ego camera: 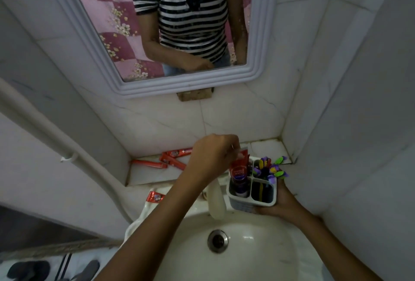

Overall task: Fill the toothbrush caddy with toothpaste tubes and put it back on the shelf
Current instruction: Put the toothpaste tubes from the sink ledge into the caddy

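Note:
My right hand (pixel 280 204) holds a white toothbrush caddy (pixel 252 202) from below, above the sink's back right edge. Purple, green and yellow toothbrushes (pixel 272 169) stand in its far compartment. My left hand (pixel 213 154) pinches the top of a red toothpaste tube (pixel 239 170) that stands cap down in the caddy's near left compartment. Three more red tubes (pixel 171 160) lie on the tiled shelf (pixel 152 174) to the left. Another red tube (pixel 155 197) rests on the sink's back left rim.
A white sink (pixel 247 256) with a metal drain (pixel 217 240) lies below my arms, a white tap (pixel 215 202) at its back. A framed mirror (pixel 157 22) hangs above the shelf. Tiled walls close in on both sides; a white pipe (pixel 67 152) runs down the left.

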{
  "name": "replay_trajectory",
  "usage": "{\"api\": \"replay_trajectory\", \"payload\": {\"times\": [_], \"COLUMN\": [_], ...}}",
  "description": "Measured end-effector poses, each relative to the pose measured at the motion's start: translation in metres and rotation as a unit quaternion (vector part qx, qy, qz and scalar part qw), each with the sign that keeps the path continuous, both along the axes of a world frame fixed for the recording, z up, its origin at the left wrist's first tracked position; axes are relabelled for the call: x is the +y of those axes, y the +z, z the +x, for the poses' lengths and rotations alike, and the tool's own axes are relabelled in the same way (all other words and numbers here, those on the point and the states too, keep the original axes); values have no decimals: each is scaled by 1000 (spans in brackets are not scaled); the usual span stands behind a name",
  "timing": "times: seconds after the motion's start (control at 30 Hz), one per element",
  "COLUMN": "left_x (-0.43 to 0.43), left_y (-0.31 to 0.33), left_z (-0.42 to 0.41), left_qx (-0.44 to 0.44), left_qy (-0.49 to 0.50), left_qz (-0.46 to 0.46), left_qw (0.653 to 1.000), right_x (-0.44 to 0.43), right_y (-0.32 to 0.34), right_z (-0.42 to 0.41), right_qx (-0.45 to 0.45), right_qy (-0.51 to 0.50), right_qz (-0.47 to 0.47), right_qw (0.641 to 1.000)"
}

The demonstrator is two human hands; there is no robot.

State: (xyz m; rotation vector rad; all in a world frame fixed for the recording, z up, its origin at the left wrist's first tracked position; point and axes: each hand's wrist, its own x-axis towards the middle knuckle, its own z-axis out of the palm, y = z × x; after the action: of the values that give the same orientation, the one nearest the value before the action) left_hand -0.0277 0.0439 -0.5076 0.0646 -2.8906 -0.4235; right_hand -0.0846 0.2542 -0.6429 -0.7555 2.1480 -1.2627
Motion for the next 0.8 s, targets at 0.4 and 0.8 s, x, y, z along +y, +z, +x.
{"api": "replay_trajectory", "payload": {"times": [0.4, 0.8], "left_x": [-91, -131], "left_y": [-49, -137], "left_z": [27, 85], "left_qx": [-118, -303], "left_qy": [160, 82], "left_qz": [142, -225], "left_qw": [970, 922], "right_x": [1, -4], "right_y": [-7, -4], "right_z": [-5, -2], "right_qx": [18, -77], "right_qy": [33, -17], "right_qz": [-30, -34], "right_qw": [999, 996]}}
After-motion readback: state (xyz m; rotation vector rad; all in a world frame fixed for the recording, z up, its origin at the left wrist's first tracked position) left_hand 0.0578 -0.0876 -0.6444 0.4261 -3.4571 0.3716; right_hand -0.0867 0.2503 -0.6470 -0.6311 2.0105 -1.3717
